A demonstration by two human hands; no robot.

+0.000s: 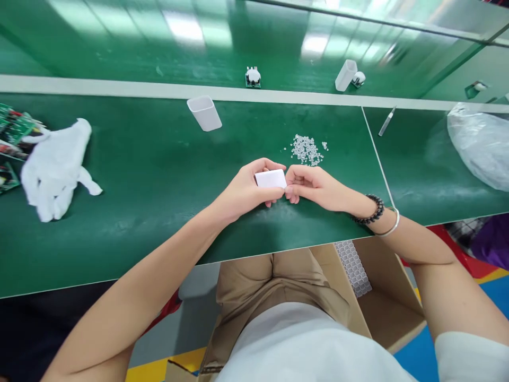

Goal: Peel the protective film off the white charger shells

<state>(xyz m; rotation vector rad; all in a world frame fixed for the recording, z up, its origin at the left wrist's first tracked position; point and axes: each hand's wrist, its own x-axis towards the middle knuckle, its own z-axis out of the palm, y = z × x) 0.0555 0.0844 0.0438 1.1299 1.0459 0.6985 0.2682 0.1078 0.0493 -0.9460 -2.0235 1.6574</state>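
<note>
My left hand (pixel 254 183) is wrapped round a small white plastic casing (pixel 271 179), thumb along its near side and fingers along its far side. At the casing's right end, my right hand (pixel 308 185) is closed in a pinch, with its thumb and fingertips against or very near that end. Whatever those fingertips may hold is hidden. Just beyond my right hand lies a loose heap of tiny clear plastic pieces (pixel 306 149). Farther back on the green work surface (pixel 155 175) rests an open-ended white casing (pixel 205 113).
White gloves (pixel 59 164) and green circuit boards (pixel 18 127) lie at the left. Beyond the pale strip are a small circuit board with a white dome (pixel 253 77) and another white casing (pixel 345 75). A pen-like tool (pixel 386 122) and a clear plastic bag (pixel 481 143) are at the right.
</note>
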